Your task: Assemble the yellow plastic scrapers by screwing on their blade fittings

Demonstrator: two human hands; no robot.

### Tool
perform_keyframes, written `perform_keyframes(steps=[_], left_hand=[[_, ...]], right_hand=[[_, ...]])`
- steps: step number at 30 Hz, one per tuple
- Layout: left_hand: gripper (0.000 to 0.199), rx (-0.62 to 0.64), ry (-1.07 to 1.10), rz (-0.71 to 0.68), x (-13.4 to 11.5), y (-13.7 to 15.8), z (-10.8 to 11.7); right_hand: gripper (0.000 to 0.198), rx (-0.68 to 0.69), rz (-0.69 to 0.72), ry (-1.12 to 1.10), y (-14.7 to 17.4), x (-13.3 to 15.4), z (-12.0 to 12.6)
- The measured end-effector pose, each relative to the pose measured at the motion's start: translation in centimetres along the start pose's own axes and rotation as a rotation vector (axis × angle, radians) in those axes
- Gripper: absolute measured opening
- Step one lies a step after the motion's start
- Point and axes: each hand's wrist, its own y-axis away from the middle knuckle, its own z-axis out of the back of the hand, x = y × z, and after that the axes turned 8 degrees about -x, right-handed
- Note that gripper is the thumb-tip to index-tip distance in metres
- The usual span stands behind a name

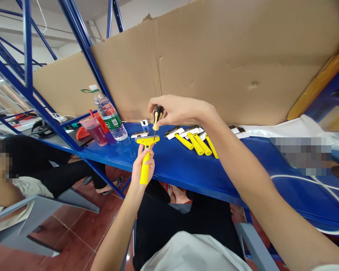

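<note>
My left hand (142, 165) is closed around a yellow scraper (144, 173), its handle pointing down toward me and its wide head on top. From above, my right hand (169, 109) grips a black and yellow screwdriver (157, 118) by its handle. The screwdriver's shaft points down to the right part of the scraper head; whether the tip sits in a screw is too small to tell. Several yellow scraper handles (196, 143) lie on the blue table (180, 169) to the right, beside black and white packets (173, 131). Another small packet (140, 134) lies just behind the scraper head.
A water bottle (110, 116) and a pink cup with a straw (95, 130) stand at the left. A small white device (144, 122) sits near the cardboard wall (214, 67). A white cable (305, 180) curves at the right. Another person (25, 165) sits to the left.
</note>
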Motion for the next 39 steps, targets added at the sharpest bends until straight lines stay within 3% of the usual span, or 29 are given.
perform_keyframes(steps=[5,10,15,21,27,33,39], left_hand=[[0.056,0.001,0.007,0.015,0.08,-0.01,-0.06],[0.054,0.02,-0.003,0.018,0.07,-0.19,0.16],[0.055,0.04,0.006,0.023,0.05,-0.31,0.38],[0.059,0.05,0.01,0.016,-0.03,-0.5,0.63],[0.057,0.07,0.011,0.032,-0.06,-0.41,0.63],[0.063,0.057,-0.014,0.031,-0.09,-0.39,0.55],[0.061,0.064,-0.03,0.033,-0.06,-0.38,0.53]], right_hand=[[0.032,-0.065,0.063,0.017,-0.33,0.16,-0.42],[0.039,-0.015,0.034,-0.057,-0.21,0.27,-0.71],[0.036,-0.059,0.076,-0.015,-0.22,0.16,-0.66],[0.038,0.02,0.061,-0.088,-0.32,-0.16,-0.56],[0.035,-0.043,0.072,-0.009,-0.49,-0.39,-0.58],[0.038,0.035,0.033,-0.106,-0.21,-0.41,-0.26],[0.038,0.011,0.033,-0.097,-0.26,-0.42,-0.48]])
